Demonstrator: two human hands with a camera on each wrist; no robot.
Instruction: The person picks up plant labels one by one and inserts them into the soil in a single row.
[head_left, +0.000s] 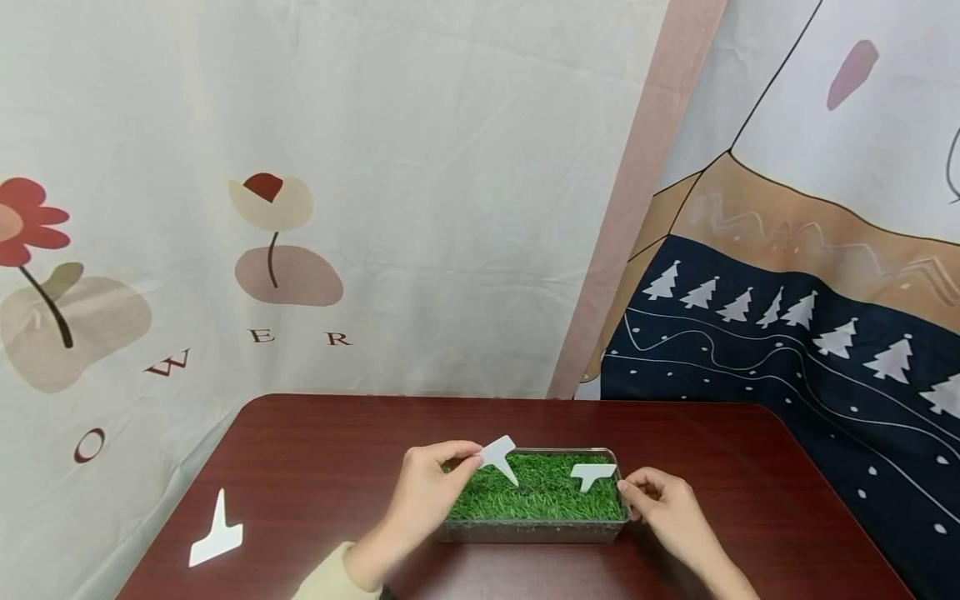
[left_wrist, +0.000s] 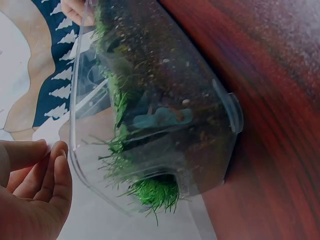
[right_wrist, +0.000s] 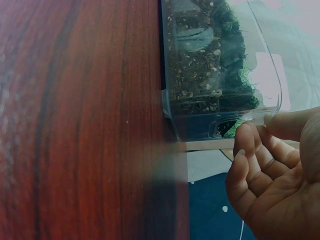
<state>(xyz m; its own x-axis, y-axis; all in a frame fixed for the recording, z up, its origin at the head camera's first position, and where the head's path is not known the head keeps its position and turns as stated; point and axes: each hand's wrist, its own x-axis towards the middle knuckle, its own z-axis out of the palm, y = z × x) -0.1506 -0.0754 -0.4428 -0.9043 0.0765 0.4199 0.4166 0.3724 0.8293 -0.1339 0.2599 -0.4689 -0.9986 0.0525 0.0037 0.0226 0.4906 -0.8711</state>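
Observation:
A clear plastic planter box [head_left: 536, 532] holds dark soil [left_wrist: 165, 65] topped with green artificial-looking grass [head_left: 540, 504]. At its left, my left hand [head_left: 432, 483] pinches a white T-shaped plant label [head_left: 498, 454] between thumb and fingers, its pointed stem angled down over the grass. A second white plant label [head_left: 592, 473] stands in the grass near the right end. My right hand [head_left: 667, 506] grips the planter's right rim with thumb and fingertips; the right wrist view shows the thumb on the rim, fingers curled at the end wall.
Another white plant label [head_left: 218, 537] lies on the dark red wooden table [head_left: 322, 467] at the left. Behind the table hangs a pale curtain [head_left: 450, 208] with printed flowers. A navy cloth with white trees [head_left: 813, 311] hangs at the right.

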